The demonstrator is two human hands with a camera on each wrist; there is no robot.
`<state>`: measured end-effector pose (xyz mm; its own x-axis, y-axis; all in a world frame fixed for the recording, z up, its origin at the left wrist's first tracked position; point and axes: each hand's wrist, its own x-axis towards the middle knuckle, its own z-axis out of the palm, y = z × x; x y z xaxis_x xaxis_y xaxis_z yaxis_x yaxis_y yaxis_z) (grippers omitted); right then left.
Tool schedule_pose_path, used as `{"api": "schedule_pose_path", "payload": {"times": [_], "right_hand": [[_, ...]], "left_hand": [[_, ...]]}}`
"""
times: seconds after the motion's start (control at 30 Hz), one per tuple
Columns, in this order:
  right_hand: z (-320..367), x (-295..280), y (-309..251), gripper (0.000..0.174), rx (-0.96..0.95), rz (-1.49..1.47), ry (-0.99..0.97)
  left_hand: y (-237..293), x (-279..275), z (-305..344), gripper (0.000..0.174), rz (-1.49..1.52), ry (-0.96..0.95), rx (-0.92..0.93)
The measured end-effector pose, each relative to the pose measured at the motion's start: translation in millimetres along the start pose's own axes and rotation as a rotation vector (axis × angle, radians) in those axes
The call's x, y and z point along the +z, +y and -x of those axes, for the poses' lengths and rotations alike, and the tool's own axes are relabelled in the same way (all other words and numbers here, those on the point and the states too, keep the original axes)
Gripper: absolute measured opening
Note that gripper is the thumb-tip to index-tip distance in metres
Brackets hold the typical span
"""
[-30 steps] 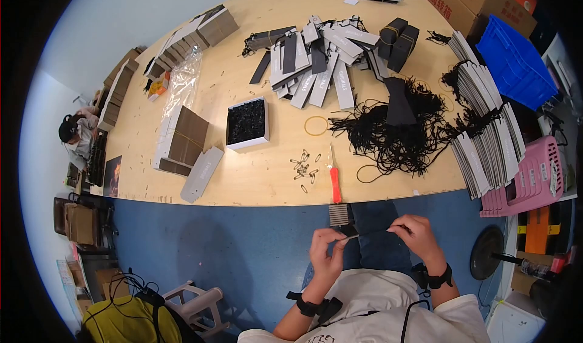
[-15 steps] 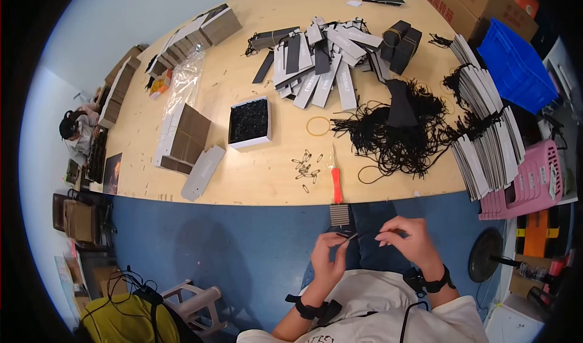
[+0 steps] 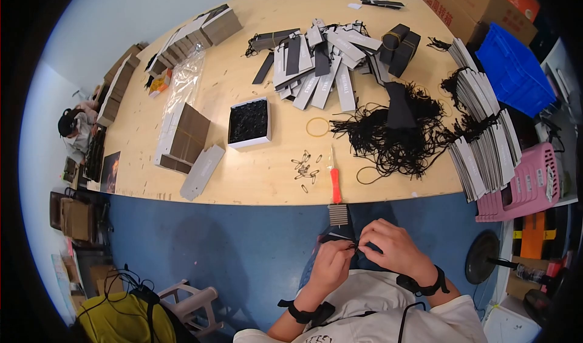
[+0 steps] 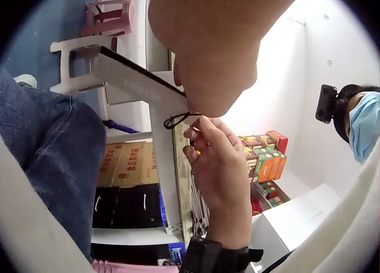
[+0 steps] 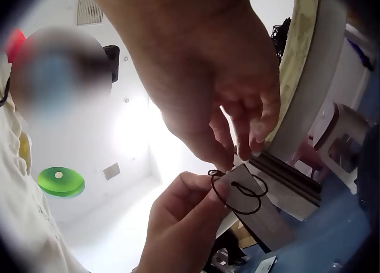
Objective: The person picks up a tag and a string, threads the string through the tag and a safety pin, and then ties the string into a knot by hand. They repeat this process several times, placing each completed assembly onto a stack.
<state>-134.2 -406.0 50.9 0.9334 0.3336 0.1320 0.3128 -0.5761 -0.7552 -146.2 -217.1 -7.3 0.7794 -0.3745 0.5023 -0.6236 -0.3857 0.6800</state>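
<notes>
Near the bench's (image 3: 261, 182) front edge, my left hand (image 3: 332, 265) pinches the tag (image 4: 135, 82), seemingly steadying it while my right hand (image 3: 392, 246) pinches its cord (image 4: 181, 117).

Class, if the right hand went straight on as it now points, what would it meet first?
Probably the left hand: its fingertips lie just ahead of the right hand, though the depth between them is unclear.

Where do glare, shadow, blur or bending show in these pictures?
Head view: table bowed, black corners, soft shadow on the floor; left wrist view: white glare beside the left hand; right wrist view: bright glare, the right hand dark, the person's head blurred.
</notes>
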Motion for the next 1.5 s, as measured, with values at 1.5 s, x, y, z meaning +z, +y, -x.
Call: {"api": "schedule_pose_path", "payload": {"times": [1.5], "right_hand": [[24.0,-8.0,19.4,0.015,0.212,-0.383,0.094]], "left_hand": [[15.6,-0.2,-27.2,0.022,0.081,-0.191,0.142]]}}
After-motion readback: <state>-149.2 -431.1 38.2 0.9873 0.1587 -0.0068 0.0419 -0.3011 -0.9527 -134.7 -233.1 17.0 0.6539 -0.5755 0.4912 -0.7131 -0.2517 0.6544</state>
